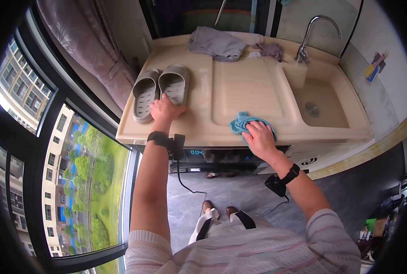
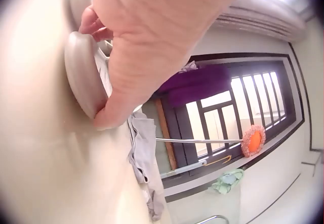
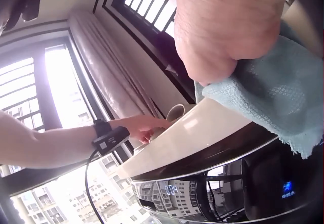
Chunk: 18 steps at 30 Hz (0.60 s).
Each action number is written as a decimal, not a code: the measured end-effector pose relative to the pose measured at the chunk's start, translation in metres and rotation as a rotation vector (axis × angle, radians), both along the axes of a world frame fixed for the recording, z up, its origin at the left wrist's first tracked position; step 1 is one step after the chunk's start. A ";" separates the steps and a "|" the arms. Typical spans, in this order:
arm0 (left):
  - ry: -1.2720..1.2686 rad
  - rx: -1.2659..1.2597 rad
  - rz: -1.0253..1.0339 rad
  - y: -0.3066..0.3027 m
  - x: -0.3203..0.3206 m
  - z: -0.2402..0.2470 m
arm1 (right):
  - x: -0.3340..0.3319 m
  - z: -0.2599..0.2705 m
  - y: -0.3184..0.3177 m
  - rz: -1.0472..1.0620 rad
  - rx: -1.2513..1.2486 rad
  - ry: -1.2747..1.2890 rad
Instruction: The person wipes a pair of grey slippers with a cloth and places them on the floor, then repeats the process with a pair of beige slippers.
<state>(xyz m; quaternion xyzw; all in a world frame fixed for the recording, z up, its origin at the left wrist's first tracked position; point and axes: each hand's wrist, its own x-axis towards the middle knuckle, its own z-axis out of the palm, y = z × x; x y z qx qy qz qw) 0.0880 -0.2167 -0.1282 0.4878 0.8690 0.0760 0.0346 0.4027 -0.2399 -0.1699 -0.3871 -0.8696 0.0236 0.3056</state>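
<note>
Two grey slippers stand side by side at the counter's left end. My left hand (image 1: 164, 111) grips the heel end of the right-hand slipper (image 1: 175, 82); in the left wrist view its thumb lies against the rim of the slipper (image 2: 83, 75) and the fingers reach the far side. The left slipper (image 1: 144, 98) is just beside it. At the counter's front edge my right hand (image 1: 260, 140) holds a bunched blue cloth (image 1: 240, 122), which hangs partly over the edge in the right wrist view, below the hand (image 3: 228, 32). The right fingertips are hidden in that view.
A sink (image 1: 324, 100) with a tall faucet (image 1: 307, 39) is at the right. Grey cloth (image 1: 217, 43) and a smaller dark cloth (image 1: 271, 50) lie along the back. An appliance with a lit display (image 1: 196, 152) sits under the counter; a window is at the left.
</note>
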 end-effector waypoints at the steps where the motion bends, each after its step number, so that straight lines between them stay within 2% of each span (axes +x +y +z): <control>1: 0.004 0.002 -0.003 -0.001 -0.002 0.002 | -0.001 -0.006 0.006 -0.003 0.002 0.004; 3: -0.181 0.166 -0.024 -0.007 -0.005 0.006 | -0.002 -0.019 0.023 -0.039 -0.221 0.311; 4: -0.183 0.172 -0.027 -0.011 -0.004 0.007 | -0.006 -0.012 0.026 -0.041 -0.215 0.310; 6: -0.958 0.386 -0.019 -0.024 -0.002 0.008 | -0.027 0.011 0.025 0.220 -0.773 0.976; 7: -0.960 0.388 -0.022 -0.032 0.003 0.008 | -0.040 0.024 0.018 0.264 -0.773 0.959; 9: -1.291 0.477 -0.113 -0.051 0.019 0.005 | -0.072 0.037 0.007 0.373 -0.719 0.909; 10: -1.372 0.463 -0.147 -0.060 0.028 0.006 | -0.085 0.040 0.007 0.369 -0.357 0.636; 11: -1.609 0.533 -0.263 -0.067 0.033 -0.001 | -0.101 0.052 -0.003 0.457 -0.250 0.617; 12: -1.643 0.511 -0.267 -0.072 0.036 -0.007 | -0.116 0.042 -0.002 0.362 -0.044 0.465; 13: -1.676 0.489 -0.269 -0.081 0.043 0.000 | -0.119 0.043 -0.003 0.362 -0.049 0.463; 14: -1.679 0.492 -0.262 -0.089 0.046 0.002 | -0.121 0.046 -0.002 0.256 -0.024 0.347; 16: -1.433 0.417 -0.241 -0.104 0.050 0.004 | -0.123 0.051 0.012 0.116 -0.026 0.193; 18: -1.397 0.389 -0.254 -0.112 0.052 0.009 | -0.123 0.054 0.039 0.061 0.035 0.216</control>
